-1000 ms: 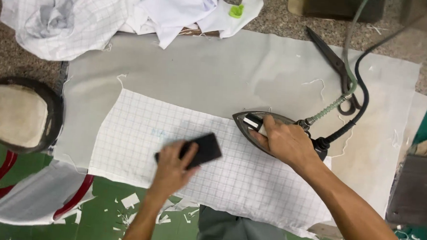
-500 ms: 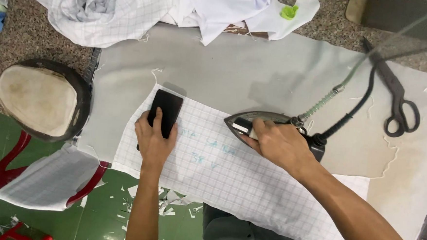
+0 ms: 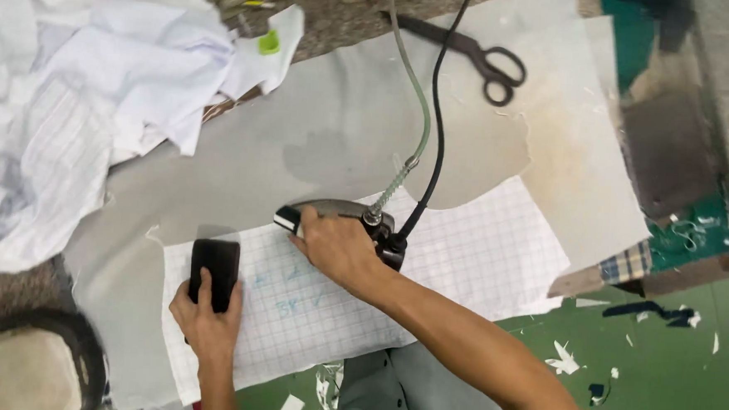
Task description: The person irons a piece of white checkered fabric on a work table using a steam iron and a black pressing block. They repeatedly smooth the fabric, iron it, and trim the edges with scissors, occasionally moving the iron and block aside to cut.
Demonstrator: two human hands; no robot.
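A white checked piece of fabric (image 3: pixel 461 260) lies flat on the grey padded table cover (image 3: pixel 301 152). My right hand (image 3: pixel 337 247) grips the handle of a steam iron (image 3: pixel 322 214) that rests on the fabric's upper edge, its black cord and grey hose running up and away. My left hand (image 3: pixel 207 321) presses a flat black block (image 3: pixel 214 268) down on the left end of the fabric, fingers wrapped over its near end.
A heap of white cloth pieces (image 3: pixel 79 107) covers the upper left. Black scissors (image 3: pixel 480 57) lie at the top. A round padded stool (image 3: pixel 15 370) shows at the lower left. Paper scraps (image 3: pixel 564 357) dot the green floor.
The view has swung and tilted. My left hand has slid the black block further toward the fabric's left end. The iron stays on the fabric under my right hand.
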